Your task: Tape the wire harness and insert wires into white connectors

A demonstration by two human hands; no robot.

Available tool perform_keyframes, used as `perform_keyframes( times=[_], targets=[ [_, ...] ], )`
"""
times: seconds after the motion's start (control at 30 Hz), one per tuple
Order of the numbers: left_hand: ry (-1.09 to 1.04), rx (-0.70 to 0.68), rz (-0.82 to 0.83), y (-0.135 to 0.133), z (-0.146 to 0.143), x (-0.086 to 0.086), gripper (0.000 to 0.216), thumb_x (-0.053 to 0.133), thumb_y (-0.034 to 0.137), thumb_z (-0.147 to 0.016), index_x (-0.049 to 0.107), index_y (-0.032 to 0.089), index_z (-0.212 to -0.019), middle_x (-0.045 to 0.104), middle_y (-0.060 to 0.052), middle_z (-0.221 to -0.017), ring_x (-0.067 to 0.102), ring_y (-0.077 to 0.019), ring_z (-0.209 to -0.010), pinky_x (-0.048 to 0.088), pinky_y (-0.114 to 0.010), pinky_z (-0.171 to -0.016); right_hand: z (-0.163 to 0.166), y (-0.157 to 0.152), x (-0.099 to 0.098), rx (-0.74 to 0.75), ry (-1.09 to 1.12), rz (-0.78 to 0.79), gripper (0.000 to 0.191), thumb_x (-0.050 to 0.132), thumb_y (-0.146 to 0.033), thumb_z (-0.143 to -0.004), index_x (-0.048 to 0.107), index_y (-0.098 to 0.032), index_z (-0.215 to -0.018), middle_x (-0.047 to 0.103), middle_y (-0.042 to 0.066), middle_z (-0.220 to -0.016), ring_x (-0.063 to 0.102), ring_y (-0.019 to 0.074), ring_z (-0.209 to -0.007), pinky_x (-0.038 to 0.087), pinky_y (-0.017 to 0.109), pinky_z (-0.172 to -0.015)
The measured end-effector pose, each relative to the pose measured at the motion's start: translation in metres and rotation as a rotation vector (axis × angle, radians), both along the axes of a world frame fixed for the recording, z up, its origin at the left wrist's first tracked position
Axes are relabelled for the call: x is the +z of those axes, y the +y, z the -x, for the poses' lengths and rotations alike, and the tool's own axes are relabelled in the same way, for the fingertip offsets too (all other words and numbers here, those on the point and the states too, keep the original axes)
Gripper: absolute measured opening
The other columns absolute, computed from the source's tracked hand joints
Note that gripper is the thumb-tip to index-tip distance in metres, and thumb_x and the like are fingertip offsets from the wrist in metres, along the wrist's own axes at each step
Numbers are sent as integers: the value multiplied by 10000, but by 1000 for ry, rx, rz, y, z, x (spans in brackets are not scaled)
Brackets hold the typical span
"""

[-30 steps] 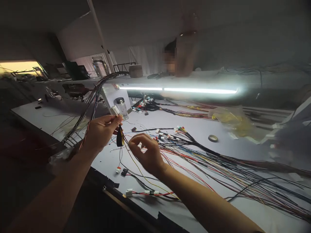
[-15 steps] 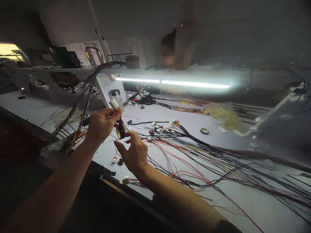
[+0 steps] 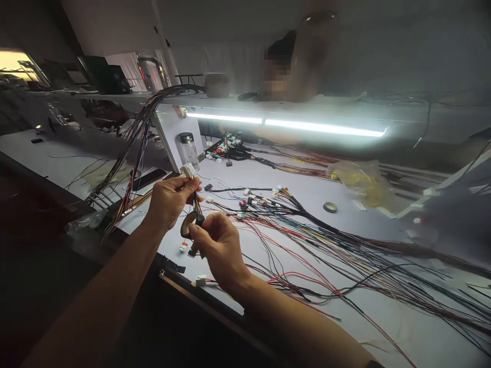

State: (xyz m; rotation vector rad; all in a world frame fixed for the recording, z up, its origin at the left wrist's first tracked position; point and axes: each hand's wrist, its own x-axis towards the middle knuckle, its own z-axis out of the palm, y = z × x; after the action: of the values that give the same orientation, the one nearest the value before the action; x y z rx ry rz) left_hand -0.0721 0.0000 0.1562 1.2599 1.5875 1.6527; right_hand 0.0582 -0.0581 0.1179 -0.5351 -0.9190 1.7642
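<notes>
While the left hand (image 3: 169, 200) has its grip pinched on a bunch of wires (image 3: 197, 204) just below a tilted white connector (image 3: 187, 170), its lower fingers are mostly hidden; the right hand (image 3: 223, 245) has its grip clasped on a black tape roll (image 3: 185, 225) just below, its far fingers out of sight, and whether tape touches the wires is impossible to tell. Behind the connector, which overlaps it slightly, stands a glass jar (image 3: 188, 152); across the worktop (image 3: 312, 193) a cable harness (image 3: 326, 230) runs off at the right edge; the contents of a plastic bag (image 3: 360, 186) are blurred.
</notes>
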Motion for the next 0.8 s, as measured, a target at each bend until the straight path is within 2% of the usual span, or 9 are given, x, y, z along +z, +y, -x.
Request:
perform_keyframes(
  times=[0.1, 0.2, 0.33, 0.47, 0.63, 0.73, 0.8],
  targets=[
    [-25, 0, -16, 0, 5, -10, 202, 763, 346, -662, 717, 150, -687, 664, -43, -687, 600, -130, -497, 531, -257, -488, -11, 0, 7, 57, 97, 120, 373, 760, -367, -681, 424, -210, -722, 536, -90, -510, 483, 61, -414, 389, 175, -425],
    [-42, 14, -46, -3, 8, -20, 215, 757, 365, -673, 711, 155, -681, 668, -37, -699, 600, -128, -513, 544, -267, -513, -20, 14, 7, 33, 183, 282, 378, 776, -336, -655, 422, -206, -682, 571, -73, -537, 458, 44, -403, 395, 168, -419],
    [-66, 23, -38, -9, 7, -28, 242, 752, 387, -690, 707, 150, -699, 671, -37, -689, 604, -128, -538, 529, -253, -508, -24, 41, -9, -36, 231, 496, 303, 765, -203, -661, 463, -192, -688, 567, -77, -579, 443, 16, -427, 405, 115, -409],
    [-128, 21, -6, -13, 7, -32, 265, 767, 393, -673, 702, 139, -718, 654, -28, -664, 600, -128, -543, 530, -261, -526, -19, 58, -29, 2, 188, 677, 138, 691, -121, -736, 559, -155, -756, 537, -74, -546, 473, 11, -423, 428, 89, -414],
    [-129, -24, 32, -18, 13, -30, 272, 745, 399, -705, 682, 137, -737, 657, -33, -674, 617, -129, -603, 542, -268, -622, -19, 64, -27, 94, 231, 711, 99, 676, -104, -773, 584, -141, -772, 528, -79, -539, 439, -6, -393, 395, 72, -395],
    [-139, -64, 63, -21, 14, -27, 283, 712, 428, -737, 648, 154, -766, 656, -25, -681, 631, -143, -608, 543, -273, -580, -20, 64, -26, 127, 249, 659, 124, 705, -163, -777, 587, -152, -813, 568, -67, -593, 474, 0, -423, 379, 81, -404],
    [-123, -56, 56, -21, 12, -25, 283, 698, 433, -747, 637, 158, -771, 648, -21, -670, 623, -140, -580, 535, -264, -536, -21, 61, -31, 150, 215, 604, 212, 753, -242, -748, 583, -167, -851, 599, -52, -645, 552, 28, -500, 399, 105, -441]
  ],
)
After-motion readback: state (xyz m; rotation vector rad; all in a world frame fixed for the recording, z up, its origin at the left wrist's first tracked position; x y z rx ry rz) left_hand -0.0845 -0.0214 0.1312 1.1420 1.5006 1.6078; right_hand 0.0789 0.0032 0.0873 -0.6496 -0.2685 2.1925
